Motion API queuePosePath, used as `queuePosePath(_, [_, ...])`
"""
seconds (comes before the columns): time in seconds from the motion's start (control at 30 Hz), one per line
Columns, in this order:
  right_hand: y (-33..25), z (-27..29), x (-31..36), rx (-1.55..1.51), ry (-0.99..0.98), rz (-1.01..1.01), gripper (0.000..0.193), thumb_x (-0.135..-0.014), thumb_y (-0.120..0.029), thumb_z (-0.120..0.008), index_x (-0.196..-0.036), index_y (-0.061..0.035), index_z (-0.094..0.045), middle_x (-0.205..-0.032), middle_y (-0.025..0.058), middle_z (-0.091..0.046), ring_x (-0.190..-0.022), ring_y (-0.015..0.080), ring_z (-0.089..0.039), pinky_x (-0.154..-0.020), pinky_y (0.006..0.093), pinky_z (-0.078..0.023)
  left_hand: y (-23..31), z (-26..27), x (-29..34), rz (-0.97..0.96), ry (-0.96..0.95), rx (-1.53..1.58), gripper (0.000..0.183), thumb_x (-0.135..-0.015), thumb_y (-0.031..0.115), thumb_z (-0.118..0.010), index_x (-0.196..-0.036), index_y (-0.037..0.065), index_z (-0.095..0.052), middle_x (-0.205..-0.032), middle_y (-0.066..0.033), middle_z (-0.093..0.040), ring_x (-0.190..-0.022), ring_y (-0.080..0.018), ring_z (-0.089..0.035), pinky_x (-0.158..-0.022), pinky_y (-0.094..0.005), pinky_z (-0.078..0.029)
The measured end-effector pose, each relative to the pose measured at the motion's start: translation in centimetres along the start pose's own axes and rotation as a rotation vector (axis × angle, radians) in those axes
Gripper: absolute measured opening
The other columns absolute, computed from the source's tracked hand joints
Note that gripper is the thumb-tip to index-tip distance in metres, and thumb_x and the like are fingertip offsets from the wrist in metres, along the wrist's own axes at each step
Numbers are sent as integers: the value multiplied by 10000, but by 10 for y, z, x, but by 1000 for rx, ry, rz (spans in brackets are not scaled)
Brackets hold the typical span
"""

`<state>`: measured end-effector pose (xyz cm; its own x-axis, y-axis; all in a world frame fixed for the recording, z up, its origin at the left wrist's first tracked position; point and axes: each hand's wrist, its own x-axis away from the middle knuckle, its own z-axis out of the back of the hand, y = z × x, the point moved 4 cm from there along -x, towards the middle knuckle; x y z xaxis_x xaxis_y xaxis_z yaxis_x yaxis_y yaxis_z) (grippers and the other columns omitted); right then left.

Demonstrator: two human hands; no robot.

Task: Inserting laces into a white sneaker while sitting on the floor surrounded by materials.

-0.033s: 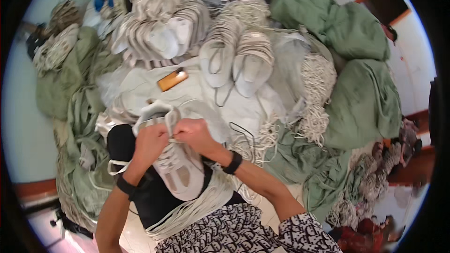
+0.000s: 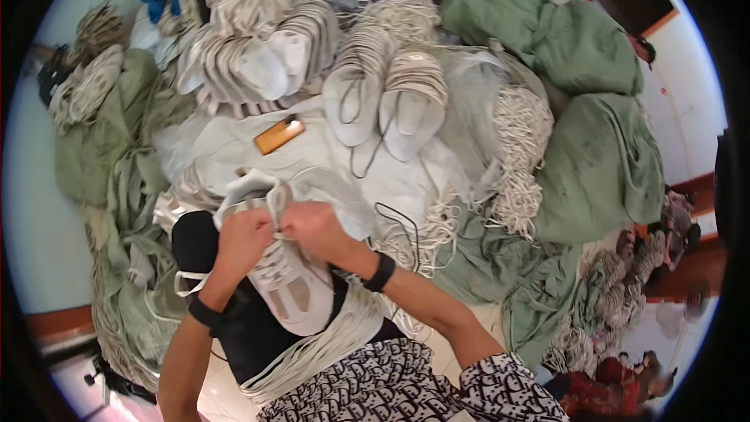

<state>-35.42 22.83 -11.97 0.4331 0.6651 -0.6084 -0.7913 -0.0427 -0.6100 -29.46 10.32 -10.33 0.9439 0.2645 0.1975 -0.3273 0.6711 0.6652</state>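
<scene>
A pale beige-white sneaker [image 2: 297, 297] rests on black cloth [image 2: 242, 328] over my lap, its toe toward me and its collar away. White lace crosses its front in rows. My left hand [image 2: 246, 238] is closed at the upper eyelets on the left side of the shoe. My right hand [image 2: 316, 227] is closed opposite it, knuckles nearly meeting the left. Both pinch the shoelace near the tongue, though the fingertips are mostly hidden. A bundle of loose white laces [image 2: 312, 355] lies across my lap, just below the toe.
Ahead, stacked pale shoe parts [image 2: 262, 62] and two rows of nested shoe uppers [image 2: 414, 109] lie on white sheeting [image 2: 312, 137]. An orange phone-like object [image 2: 280, 136] sits there. Green sacks [image 2: 601, 164] and tangled laces [image 2: 519, 156] are at right; green cloth [image 2: 141, 211] is at left.
The whole view has shifted slightly, with the scene a little further left. Both hands stay closed at the same part of the shoe.
</scene>
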Motion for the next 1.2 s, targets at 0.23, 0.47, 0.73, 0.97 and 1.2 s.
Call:
queuePosePath(0.23, [-7,-2,-1,74,-13,-15,105,-639,-46,-604,-739,-38,-574,-670,90,-553,-617,243,-566,-550,326,-457,-5,2,-1,-62,-72,27,190,-700,149,-481,-734,31,-626,-642,-157,-584,-625,-316,-582,-574,-400,-444])
queuePosePath(0.47, [15,-7,4,-87,-232,-254,57,-671,-8,-605,-723,-14,-582,-670,71,-581,-589,190,-564,-572,257,-455,5,2,-10,-87,-199,-30,156,-649,110,-542,-738,41,-649,-658,-177,-585,-648,-325,-586,-606,-397,-454])
queuePosePath(0.73, [18,2,-6,-331,-372,-587,327,-654,-82,-647,-964,-45,-548,-672,88,-570,-652,251,-589,-577,325,-464,-6,-5,-20,-111,-288,-208,128,-660,118,-549,-672,27,-638,-680,-198,-588,-666,-356,-579,-619,-416,-451])
queuePosePath(0.97, [16,-8,-19,-304,-546,-528,397,-643,-125,-663,-1028,-61,-588,-743,85,-581,-659,243,-567,-598,333,-448,-15,74,38,319,-313,702,70,-804,81,-536,-766,30,-568,-532,10,-472,-420,-57,-436,-365,-193,-304])
queuePosePath(1.2, [-48,1,-36,-156,-255,-106,284,-642,-172,-695,-884,-37,-636,-695,78,-584,-636,236,-583,-590,302,-468,2,87,65,198,-71,1161,88,-846,81,-537,-883,6,-565,-590,-11,-493,-411,-73,-408,-388,-197,-324])
